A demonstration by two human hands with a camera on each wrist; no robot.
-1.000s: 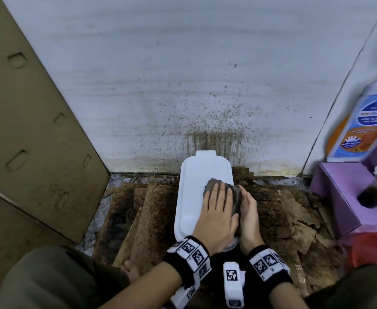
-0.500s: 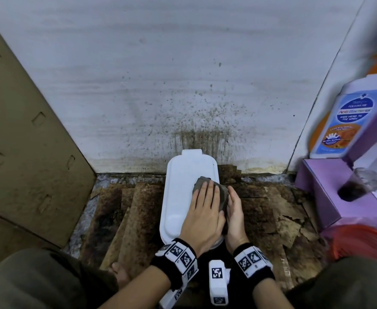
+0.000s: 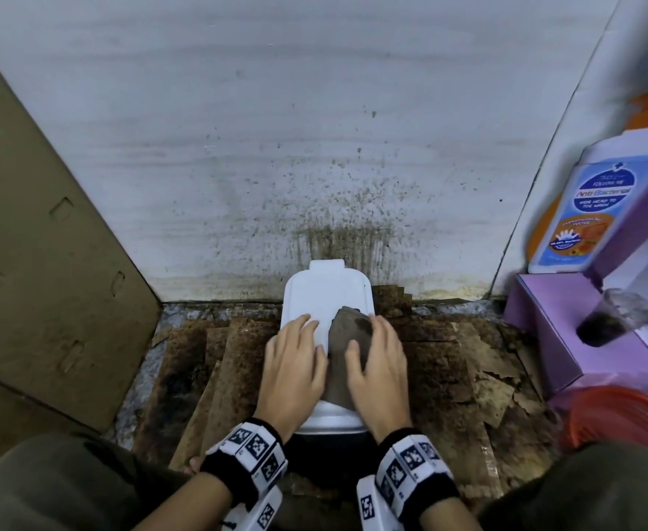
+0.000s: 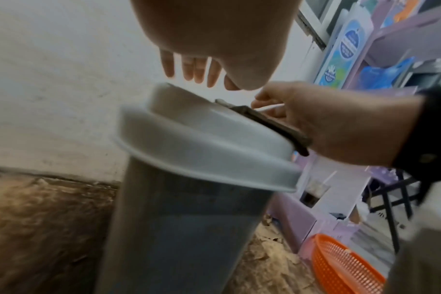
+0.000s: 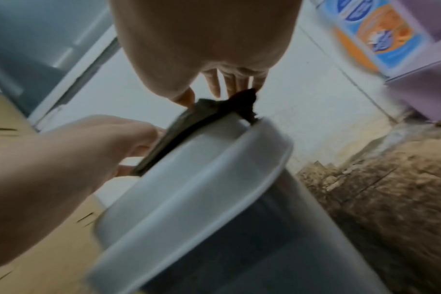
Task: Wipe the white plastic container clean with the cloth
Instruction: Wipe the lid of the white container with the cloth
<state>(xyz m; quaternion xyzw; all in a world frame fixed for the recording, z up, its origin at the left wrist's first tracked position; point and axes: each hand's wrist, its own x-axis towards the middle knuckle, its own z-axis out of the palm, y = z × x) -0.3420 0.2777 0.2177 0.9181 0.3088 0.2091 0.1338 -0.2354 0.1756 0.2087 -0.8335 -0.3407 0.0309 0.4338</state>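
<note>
The white plastic container stands upright on the floor against the wall, its flat lid facing up over a dark translucent body. A grey-brown cloth lies on the lid's right half and hangs over its edge. My right hand is on the cloth, which is bunched between its thumb and bent fingers. My left hand lies over the lid's left half with straight fingers and holds nothing.
A brown cardboard panel leans at the left. Behind is the stained white wall. Soggy brown cardboard covers the floor. At the right are a purple box, a cup of dark drink, a wash bottle and an orange basket.
My left hand has slid off the cloth onto the bare left side of the lid. My right hand has come up from beside the container and taken the cloth.
</note>
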